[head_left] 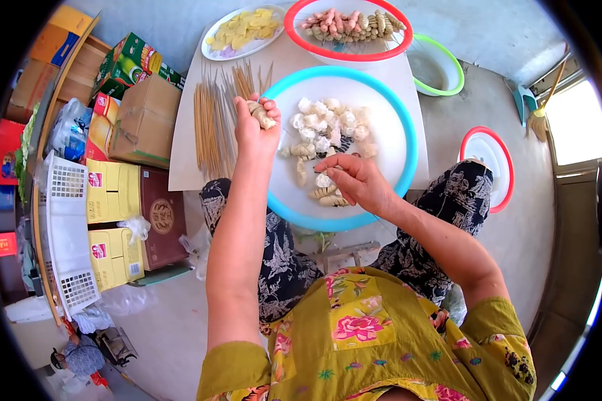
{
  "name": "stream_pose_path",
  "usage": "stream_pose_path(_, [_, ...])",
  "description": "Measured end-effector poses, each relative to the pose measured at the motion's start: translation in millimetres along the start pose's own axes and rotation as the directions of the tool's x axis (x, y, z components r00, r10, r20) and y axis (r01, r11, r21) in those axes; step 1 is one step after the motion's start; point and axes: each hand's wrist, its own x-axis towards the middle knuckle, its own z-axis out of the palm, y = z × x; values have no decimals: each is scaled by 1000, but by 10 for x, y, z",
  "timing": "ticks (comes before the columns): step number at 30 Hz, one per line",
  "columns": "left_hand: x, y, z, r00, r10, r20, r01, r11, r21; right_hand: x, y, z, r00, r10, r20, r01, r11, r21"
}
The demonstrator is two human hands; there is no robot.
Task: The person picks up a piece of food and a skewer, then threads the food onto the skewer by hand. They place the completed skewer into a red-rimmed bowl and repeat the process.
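Observation:
My left hand (255,130) is raised over the left rim of the blue-rimmed basin (409,147), with its fingers closed around a pale ridged piece (261,115) shaped like a spiral-wrapped roll. Above the basin's middle, my right hand (356,179) has thumb and forefinger brought close together; whatever sits between them is too small to make out. Below and beside it in the basin lie white ruffled clumps (324,120) and several beige ridged pieces (306,151). Thin wooden sticks (213,127) are spread on the table left of the basin, near my left hand.
At the back of the table (184,170) stand a plate (211,50) of yellow slices and a red-rimmed basin (294,33) with pink and beige ridged pieces. Green-rimmed (456,77) and red-rimmed (508,174) basins stand right. Cardboard boxes (147,120) fill the left side. Another person (83,357) is at lower left.

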Motion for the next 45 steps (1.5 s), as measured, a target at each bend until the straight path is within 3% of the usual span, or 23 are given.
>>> stream_pose_path(22, [-7,-163,65,999,-52,4,52,999,-16,64,-18,31,999,13,-40,-13,1000,-4])
stream_pose_path(45, [-29,-209,76,1000,-10,-7,10,1000,7,85,19,19,999,8,-40,-10,1000,-28])
